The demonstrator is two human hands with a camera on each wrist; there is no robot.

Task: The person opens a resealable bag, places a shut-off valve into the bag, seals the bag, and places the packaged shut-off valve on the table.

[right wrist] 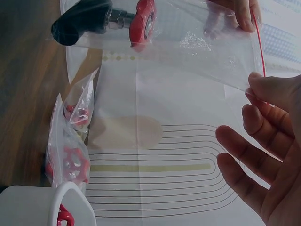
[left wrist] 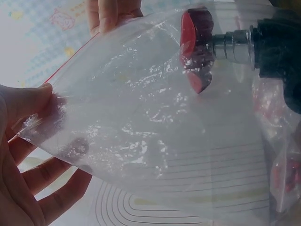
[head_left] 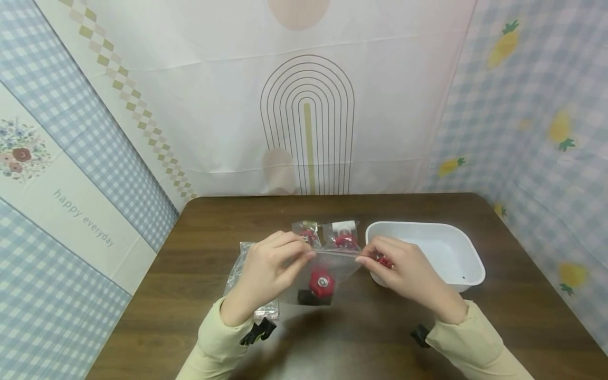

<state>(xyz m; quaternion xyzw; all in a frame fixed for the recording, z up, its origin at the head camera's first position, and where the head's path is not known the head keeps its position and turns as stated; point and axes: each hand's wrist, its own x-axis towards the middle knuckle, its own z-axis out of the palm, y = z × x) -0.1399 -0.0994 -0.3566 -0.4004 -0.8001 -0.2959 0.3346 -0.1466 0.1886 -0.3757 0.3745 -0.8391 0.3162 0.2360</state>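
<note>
A clear zip bag [head_left: 349, 264] with a red closure line hangs upright between my two hands, above the table. Inside sits a valve [head_left: 322, 283] with a red handwheel, a metal stem and a dark body, low in the bag. My left hand [head_left: 273, 264] pinches the bag's left top corner between thumb and fingers. At the opposite corner, the thumb and forefinger of my right hand [head_left: 404, 266] pinch the top edge, its other fingers spread loosely in the right wrist view. The red zip strip [right wrist: 259, 44] runs straight between both grips.
Behind the held bag lie two smaller clear bags [head_left: 344, 237] with red handwheels inside. A white basin [head_left: 451, 253] stands at the right, with a red piece [right wrist: 66, 216] inside near its rim. Flat clear plastic bags [head_left: 236, 272] lie under the left hand on the brown table [head_left: 180, 295].
</note>
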